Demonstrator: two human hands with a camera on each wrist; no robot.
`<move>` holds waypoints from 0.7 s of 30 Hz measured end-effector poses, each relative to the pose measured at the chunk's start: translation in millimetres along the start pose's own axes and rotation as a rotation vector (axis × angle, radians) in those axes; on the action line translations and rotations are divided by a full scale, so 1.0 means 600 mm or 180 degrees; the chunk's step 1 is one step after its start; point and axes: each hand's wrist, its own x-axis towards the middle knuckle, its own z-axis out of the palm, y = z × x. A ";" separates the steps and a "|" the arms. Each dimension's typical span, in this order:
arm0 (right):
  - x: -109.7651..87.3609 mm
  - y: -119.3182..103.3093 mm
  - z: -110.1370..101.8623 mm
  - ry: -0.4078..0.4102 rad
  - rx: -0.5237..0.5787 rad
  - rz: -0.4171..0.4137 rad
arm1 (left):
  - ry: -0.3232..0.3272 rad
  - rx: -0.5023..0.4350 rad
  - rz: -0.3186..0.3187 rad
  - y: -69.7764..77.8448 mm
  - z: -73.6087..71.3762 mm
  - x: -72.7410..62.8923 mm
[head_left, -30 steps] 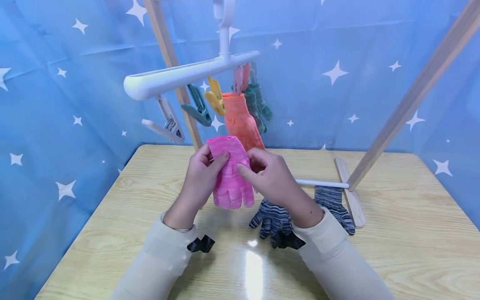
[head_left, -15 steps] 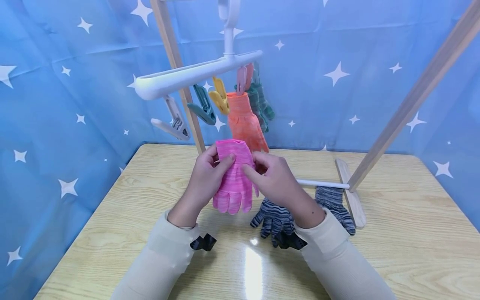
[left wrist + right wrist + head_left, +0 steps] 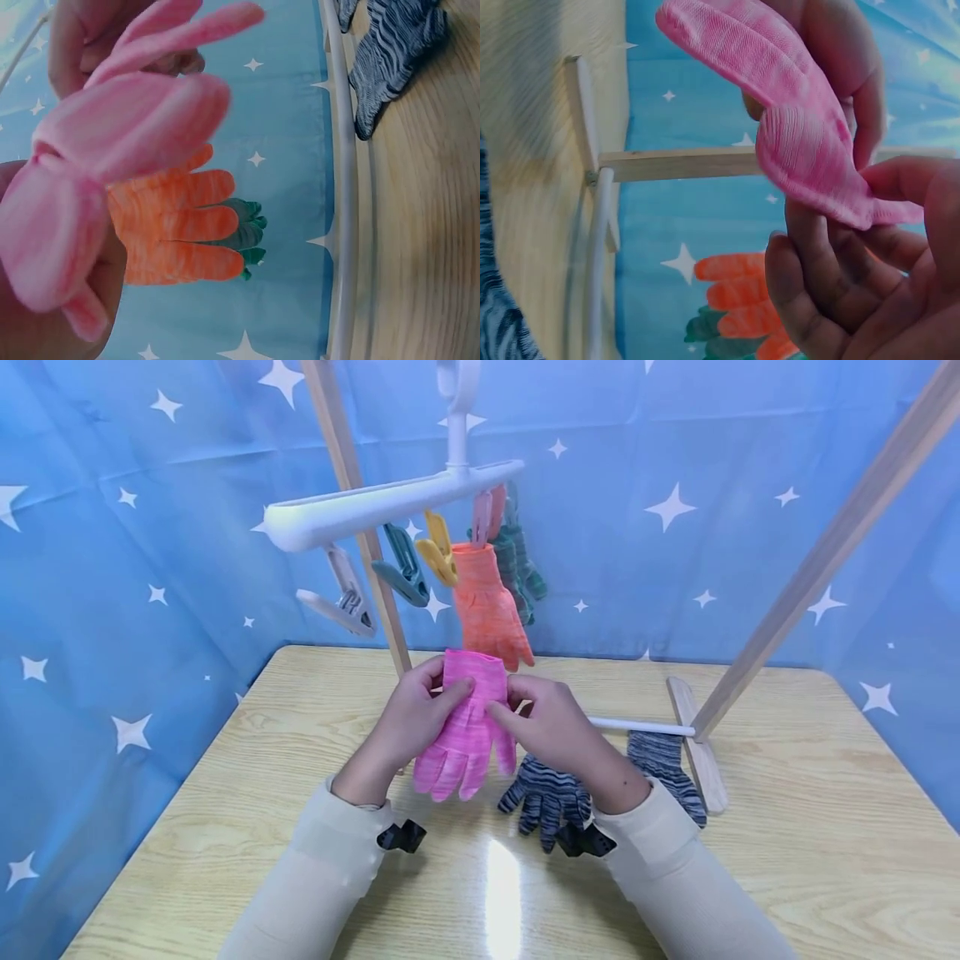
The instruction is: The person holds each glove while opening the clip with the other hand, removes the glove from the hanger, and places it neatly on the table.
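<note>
A pink knit glove (image 3: 465, 747) is held up in front of me, cuff upward and fingers hanging down. My left hand (image 3: 405, 718) pinches its left side near the cuff, thumb on the front. On the other side, my right hand (image 3: 555, 727) pinches the glove near the base of its thumb. Just behind, an orange glove (image 3: 487, 610) hangs from a pink clothespin (image 3: 482, 518) on a white hanger (image 3: 390, 502); in the left wrist view, the orange glove's fingers (image 3: 202, 225) show past the pink one. Green gloves (image 3: 517, 568) hang farther back.
Yellow (image 3: 438, 556), teal (image 3: 405, 568) and pale grey (image 3: 345, 597) clothespins dangle from the hanger's near half. Grey-black striped gloves (image 3: 551, 797) lie on the wooden table (image 3: 810, 843) below my right forearm. A white rod (image 3: 645, 726) and slanting wooden post (image 3: 810, 560) stand right.
Both hands have lowered the pink glove slightly, and its cuff has shifted right. Its fingers now slant down to the left and spread apart, with the glove's thumb standing out on the right.
</note>
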 end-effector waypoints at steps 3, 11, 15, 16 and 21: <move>0.001 0.008 0.004 -0.0086 0.0005 0.0071 | -0.0086 0.0072 -0.0068 -0.007 -0.002 0.003; 0.009 0.032 0.016 -0.0290 -0.0094 0.0129 | -0.0326 0.0332 -0.0291 -0.031 -0.010 0.013; 0.014 0.043 0.022 -0.0394 -0.0224 0.0147 | -0.0477 0.0503 -0.0309 -0.043 -0.014 0.018; 0.015 0.045 0.023 -0.0421 -0.0244 0.0163 | -0.0520 0.0550 -0.0314 -0.045 -0.015 0.018; 0.017 0.052 0.026 -0.0540 -0.0321 0.0262 | -0.0625 0.0760 -0.0305 -0.057 -0.016 0.021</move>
